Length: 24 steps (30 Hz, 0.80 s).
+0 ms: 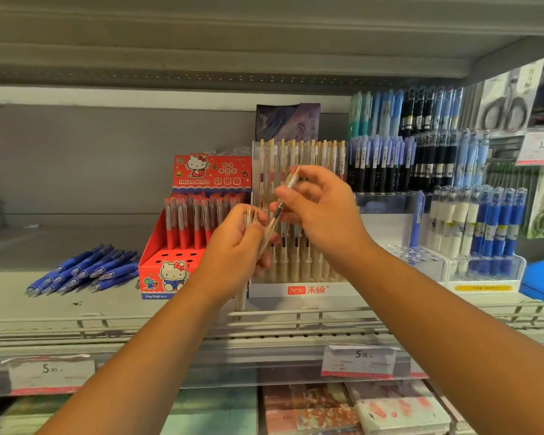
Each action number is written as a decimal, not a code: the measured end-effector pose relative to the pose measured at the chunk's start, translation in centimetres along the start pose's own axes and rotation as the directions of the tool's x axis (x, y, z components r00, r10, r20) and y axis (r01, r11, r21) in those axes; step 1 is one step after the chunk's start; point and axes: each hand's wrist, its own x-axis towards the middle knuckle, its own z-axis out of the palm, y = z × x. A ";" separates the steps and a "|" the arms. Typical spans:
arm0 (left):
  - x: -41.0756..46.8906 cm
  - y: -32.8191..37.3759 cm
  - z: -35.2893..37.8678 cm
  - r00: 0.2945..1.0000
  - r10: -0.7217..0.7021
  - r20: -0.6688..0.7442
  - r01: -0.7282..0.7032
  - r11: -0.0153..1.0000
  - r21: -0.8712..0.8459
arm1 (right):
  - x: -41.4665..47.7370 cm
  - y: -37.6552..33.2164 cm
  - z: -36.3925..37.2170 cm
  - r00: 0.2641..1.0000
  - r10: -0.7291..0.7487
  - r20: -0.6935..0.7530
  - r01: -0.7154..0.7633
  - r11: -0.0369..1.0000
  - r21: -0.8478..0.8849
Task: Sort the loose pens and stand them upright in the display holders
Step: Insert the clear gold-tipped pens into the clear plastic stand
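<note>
My left hand (233, 246) grips a small bunch of cream pens with gold clips (251, 215), their lower ends sticking out below the wrist. My right hand (319, 208) pinches one clear pen (278, 211), held slanted between both hands. Both hands hover in front of the white display holder (305, 289), which stands full of upright cream pens (308, 155). A pile of loose blue pens (85, 271) lies flat on the shelf at the left. The red cat-print holder (167, 262) has red pens standing at its back and several open holes in front.
Clear holders with blue, black and white pens (478, 224) stand at the right. A wire rail (296, 315) runs along the shelf's front edge, with price tags (358, 361) below it. Packaged scissors (506, 108) hang at the upper right. Notebooks lie on the lower shelf.
</note>
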 end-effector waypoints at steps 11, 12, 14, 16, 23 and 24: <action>0.4 0.4 -0.3 0.997 0.066 -0.036 -0.067 0.998 -0.009 | -0.2 1.5 -6.0 0.954 -0.235 -0.186 0.178 0.944 -0.276; 0.4 0.3 -0.3 0.996 0.073 -0.043 -0.072 0.997 0.025 | -0.3 1.7 -6.4 0.945 -0.254 -0.205 0.186 0.935 -0.303; 0.5 0.1 -0.4 0.996 0.076 -0.042 -0.074 0.996 0.042 | -0.3 1.8 -7.0 0.927 -0.286 -0.244 0.192 0.919 -0.345; 0.6 -0.2 -0.4 0.998 0.046 -0.040 -0.046 0.999 0.014 | -0.1 1.9 -7.3 0.911 -0.304 -0.280 0.184 0.905 -0.382; 0.6 -0.1 -0.4 0.996 -0.091 -0.001 0.088 0.968 -0.235 | 0.3 2.9 -7.4 0.917 -0.278 -0.285 0.132 0.888 -0.441; 0.6 0.0 -0.3 0.995 -0.102 -0.007 0.098 0.969 -0.227 | 0.3 3.2 -7.3 0.922 -0.269 -0.277 0.126 0.888 -0.442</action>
